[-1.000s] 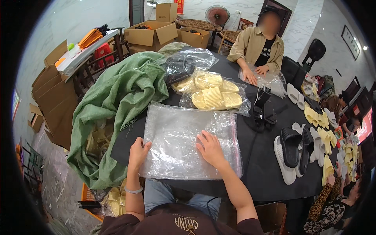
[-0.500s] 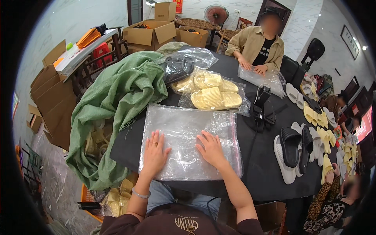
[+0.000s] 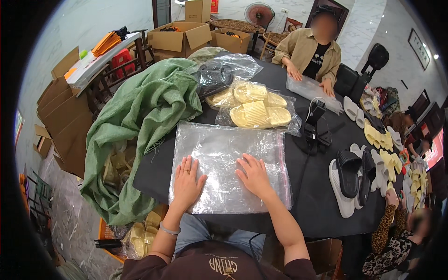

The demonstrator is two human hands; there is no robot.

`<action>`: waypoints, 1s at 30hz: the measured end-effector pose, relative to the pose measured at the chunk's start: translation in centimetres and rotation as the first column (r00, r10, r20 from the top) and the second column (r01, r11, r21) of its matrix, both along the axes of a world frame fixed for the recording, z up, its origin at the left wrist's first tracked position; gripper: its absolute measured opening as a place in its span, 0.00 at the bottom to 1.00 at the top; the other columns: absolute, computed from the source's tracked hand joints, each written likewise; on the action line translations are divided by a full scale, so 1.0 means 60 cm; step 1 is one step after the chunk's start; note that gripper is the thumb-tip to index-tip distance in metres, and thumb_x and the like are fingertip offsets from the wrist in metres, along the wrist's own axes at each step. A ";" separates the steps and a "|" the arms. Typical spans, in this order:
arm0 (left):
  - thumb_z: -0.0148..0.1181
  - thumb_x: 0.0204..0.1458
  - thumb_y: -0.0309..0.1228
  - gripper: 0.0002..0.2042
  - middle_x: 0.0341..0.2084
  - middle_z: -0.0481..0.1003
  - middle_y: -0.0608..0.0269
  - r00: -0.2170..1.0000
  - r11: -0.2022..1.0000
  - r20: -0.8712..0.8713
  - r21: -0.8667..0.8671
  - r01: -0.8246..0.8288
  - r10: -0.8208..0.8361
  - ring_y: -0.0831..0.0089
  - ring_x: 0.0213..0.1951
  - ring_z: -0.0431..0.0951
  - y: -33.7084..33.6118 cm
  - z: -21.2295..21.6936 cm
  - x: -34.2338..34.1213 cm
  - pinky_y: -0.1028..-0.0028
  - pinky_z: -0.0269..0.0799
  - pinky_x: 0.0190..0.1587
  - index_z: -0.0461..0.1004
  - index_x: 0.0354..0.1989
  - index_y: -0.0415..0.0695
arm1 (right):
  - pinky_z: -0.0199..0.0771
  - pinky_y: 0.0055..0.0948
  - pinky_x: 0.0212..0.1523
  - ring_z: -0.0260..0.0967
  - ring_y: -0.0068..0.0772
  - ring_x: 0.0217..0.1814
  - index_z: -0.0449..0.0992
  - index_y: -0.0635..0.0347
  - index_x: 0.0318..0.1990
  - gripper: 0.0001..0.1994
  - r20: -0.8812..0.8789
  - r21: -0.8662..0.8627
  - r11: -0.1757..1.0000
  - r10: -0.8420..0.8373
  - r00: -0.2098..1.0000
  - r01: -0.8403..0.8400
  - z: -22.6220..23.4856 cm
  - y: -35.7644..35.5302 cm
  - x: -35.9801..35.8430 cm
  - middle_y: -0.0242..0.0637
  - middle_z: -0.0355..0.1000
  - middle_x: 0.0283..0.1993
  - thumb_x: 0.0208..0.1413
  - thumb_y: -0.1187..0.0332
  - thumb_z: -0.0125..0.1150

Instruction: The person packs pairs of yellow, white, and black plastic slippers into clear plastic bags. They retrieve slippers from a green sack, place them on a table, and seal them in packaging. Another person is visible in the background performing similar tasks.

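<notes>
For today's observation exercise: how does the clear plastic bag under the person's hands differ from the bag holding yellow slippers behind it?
The flat clear bag lies empty and smooth on the black table, while the slipper bag bulges with pale yellow slippers. The flat bag is pressed down by the left hand and right hand; no hand touches the slipper bag. Both are transparent plastic.

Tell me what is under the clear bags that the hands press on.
Under the clear bags lies the black table, showing dimly through the plastic. What lies under the left hand and right hand is covered.
</notes>
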State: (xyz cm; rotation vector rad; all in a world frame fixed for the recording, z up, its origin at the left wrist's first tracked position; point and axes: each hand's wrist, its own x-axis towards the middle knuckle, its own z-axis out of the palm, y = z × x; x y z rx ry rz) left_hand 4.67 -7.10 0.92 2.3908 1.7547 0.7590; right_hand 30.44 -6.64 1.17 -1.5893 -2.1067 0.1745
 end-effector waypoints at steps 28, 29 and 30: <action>0.49 0.58 0.45 0.31 0.69 0.49 0.47 0.925 0.918 -0.059 -0.159 0.363 -0.375 0.53 0.69 0.49 -0.018 -0.006 0.126 0.54 0.46 0.68 0.53 0.68 0.44 | 0.62 0.45 0.61 0.67 0.44 0.56 0.72 0.57 0.52 0.20 -0.228 0.162 0.976 0.183 0.956 -0.148 0.041 -0.009 -0.028 0.40 0.70 0.53 0.53 0.62 0.63; 0.49 0.58 0.45 0.32 0.69 0.47 0.46 0.931 0.923 -0.020 -0.139 0.359 -0.365 0.52 0.70 0.47 -0.021 -0.003 0.124 0.53 0.46 0.68 0.52 0.69 0.45 | 0.64 0.42 0.59 0.67 0.42 0.56 0.70 0.58 0.55 0.22 -0.309 0.078 0.986 0.163 0.937 -0.145 0.043 -0.013 -0.033 0.42 0.70 0.53 0.53 0.63 0.63; 0.49 0.58 0.45 0.33 0.70 0.44 0.46 0.935 0.928 0.018 -0.119 0.353 -0.353 0.51 0.70 0.46 -0.024 0.004 0.125 0.53 0.45 0.68 0.50 0.70 0.47 | 0.65 0.39 0.58 0.68 0.41 0.56 0.67 0.59 0.58 0.25 -0.385 -0.007 0.989 0.135 0.913 -0.149 0.044 -0.016 -0.038 0.43 0.69 0.54 0.52 0.63 0.64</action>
